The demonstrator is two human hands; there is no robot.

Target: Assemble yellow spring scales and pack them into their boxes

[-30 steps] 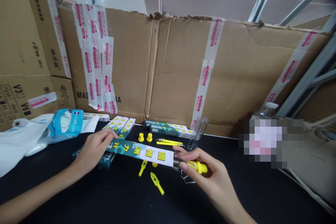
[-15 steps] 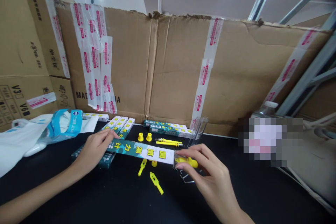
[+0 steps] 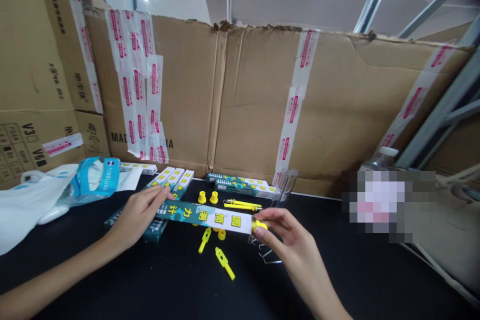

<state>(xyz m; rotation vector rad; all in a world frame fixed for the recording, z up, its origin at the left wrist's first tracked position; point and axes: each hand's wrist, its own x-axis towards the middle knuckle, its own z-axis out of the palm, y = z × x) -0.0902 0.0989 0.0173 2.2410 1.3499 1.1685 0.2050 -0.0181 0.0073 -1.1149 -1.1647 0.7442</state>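
Observation:
My left hand (image 3: 140, 212) is closed on the left end of a long, narrow printed box (image 3: 210, 217), green and white with yellow characters, held level above the black table. At the box's right end my right hand (image 3: 288, 237) pinches the yellow end of a spring scale (image 3: 259, 225); most of that scale is inside the box, out of sight. Below the box lie two yellow flat pieces (image 3: 225, 263) with slots. Behind it stand two yellow caps (image 3: 213, 197), beside thin yellow rods (image 3: 243, 205) with metal hooks. Bent metal wires (image 3: 268, 254) lie near my right hand.
Similar boxes (image 3: 240, 187) lie at the back, and several more (image 3: 183, 180) are stacked by my left hand. Clear tubes (image 3: 287, 187) stand behind my right hand. A blue tissue pack (image 3: 98, 180) and white bag sit left; a bottle (image 3: 386, 157) stands right. Cardboard (image 3: 255, 100) walls the back.
The spring scale has slid further left into the box, so only its yellow end shows now. My right hand has come closer to the box's opening; my left still holds the other end.

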